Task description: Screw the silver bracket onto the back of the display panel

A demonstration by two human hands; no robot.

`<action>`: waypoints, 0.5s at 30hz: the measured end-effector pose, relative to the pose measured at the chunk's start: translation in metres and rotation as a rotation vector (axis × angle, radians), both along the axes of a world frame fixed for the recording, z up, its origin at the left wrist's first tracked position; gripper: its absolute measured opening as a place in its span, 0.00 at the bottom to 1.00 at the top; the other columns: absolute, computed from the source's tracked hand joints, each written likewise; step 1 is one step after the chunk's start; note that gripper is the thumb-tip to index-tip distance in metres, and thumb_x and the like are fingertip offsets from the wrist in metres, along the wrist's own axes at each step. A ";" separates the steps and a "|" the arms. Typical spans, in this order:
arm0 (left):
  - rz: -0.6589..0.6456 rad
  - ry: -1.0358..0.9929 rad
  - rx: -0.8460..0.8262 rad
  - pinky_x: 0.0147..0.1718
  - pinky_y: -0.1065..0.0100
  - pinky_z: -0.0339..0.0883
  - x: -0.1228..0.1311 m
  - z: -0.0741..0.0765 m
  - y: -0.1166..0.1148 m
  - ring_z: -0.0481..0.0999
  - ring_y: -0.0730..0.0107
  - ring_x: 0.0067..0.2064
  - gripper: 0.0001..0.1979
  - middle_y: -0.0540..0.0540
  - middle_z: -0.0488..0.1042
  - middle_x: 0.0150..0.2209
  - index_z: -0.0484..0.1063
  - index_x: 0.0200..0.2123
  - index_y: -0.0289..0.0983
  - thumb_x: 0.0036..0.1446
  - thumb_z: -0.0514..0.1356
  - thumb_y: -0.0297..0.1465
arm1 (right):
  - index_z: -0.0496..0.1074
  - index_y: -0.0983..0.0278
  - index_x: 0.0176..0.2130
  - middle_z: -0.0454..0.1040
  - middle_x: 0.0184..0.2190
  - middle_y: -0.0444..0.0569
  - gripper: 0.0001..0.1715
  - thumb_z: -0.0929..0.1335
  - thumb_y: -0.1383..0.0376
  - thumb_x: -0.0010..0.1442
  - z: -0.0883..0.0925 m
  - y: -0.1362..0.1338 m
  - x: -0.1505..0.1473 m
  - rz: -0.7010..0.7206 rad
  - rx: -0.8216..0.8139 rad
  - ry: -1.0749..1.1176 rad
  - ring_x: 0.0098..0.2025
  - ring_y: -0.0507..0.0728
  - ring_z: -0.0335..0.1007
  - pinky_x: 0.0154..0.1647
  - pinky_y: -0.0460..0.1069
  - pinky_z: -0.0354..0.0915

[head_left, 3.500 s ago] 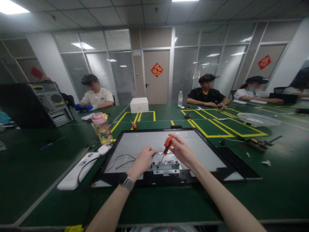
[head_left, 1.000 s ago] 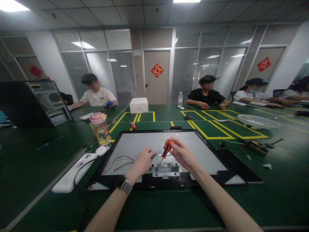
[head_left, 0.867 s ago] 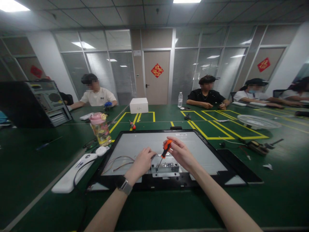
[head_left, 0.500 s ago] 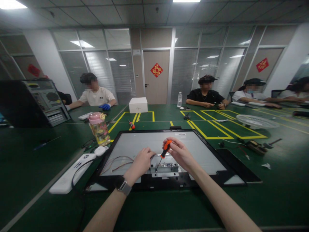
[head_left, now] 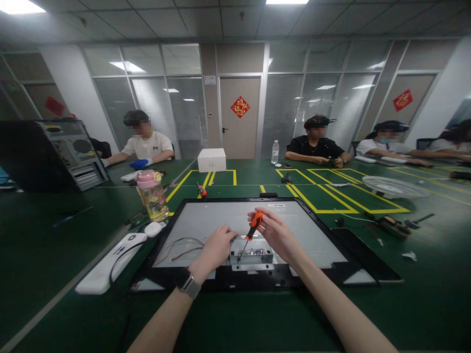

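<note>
An orange-and-black screwdriver (head_left: 255,226) is pinched in the fingers of my right hand (head_left: 275,233). Its shaft slants down and left, the tip at the left part of a metal bracket (head_left: 253,257) with connectors on it. The bracket lies near the front edge of a flat display panel (head_left: 206,213), grey-backed with a black frame. At the bracket's left end my left hand (head_left: 216,247) is closed, its curled fingers gripping there; the exact contact is partly hidden. Thin wires (head_left: 178,250) run across the panel left of that hand.
Left of the panel are a white power bank-like block (head_left: 106,264) with a black cable and a pink-lidded bottle (head_left: 151,198). A dark flat slab (head_left: 368,255) and a brown-black tool (head_left: 393,225) lie right. Beyond are a white box (head_left: 211,160), a computer case (head_left: 55,154) and seated people.
Both hands and the screwdriver hold nearly the same pose. The view has shifted slightly. Across the table, a person's blue-gloved hand has moved left.
</note>
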State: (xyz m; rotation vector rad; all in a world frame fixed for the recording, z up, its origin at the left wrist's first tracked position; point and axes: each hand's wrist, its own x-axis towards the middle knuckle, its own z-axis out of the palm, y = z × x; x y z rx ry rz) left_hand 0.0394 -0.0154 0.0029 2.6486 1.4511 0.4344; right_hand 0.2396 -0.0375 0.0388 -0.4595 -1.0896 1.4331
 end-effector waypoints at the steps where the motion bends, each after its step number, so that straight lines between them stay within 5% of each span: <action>1: -0.002 0.006 0.003 0.48 0.63 0.63 0.000 0.000 0.000 0.67 0.63 0.46 0.23 0.43 0.69 0.42 0.72 0.49 0.38 0.57 0.47 0.17 | 0.78 0.59 0.40 0.79 0.38 0.49 0.15 0.75 0.58 0.51 -0.001 0.000 0.000 -0.004 0.005 -0.002 0.43 0.59 0.73 0.55 0.58 0.59; 8: -0.007 -0.002 0.011 0.48 0.64 0.63 0.000 -0.002 0.000 0.67 0.64 0.46 0.23 0.43 0.69 0.42 0.72 0.50 0.39 0.57 0.47 0.17 | 0.78 0.57 0.35 0.76 0.33 0.44 0.15 0.78 0.59 0.45 -0.008 0.004 -0.001 -0.104 0.010 -0.024 0.38 0.56 0.71 0.49 0.55 0.64; 15: -0.008 0.007 0.024 0.48 0.63 0.63 0.000 -0.002 0.001 0.67 0.63 0.46 0.23 0.43 0.70 0.43 0.72 0.50 0.38 0.57 0.47 0.17 | 0.78 0.58 0.37 0.79 0.34 0.46 0.14 0.77 0.58 0.49 -0.004 0.002 -0.001 -0.010 0.019 0.008 0.40 0.57 0.73 0.53 0.57 0.61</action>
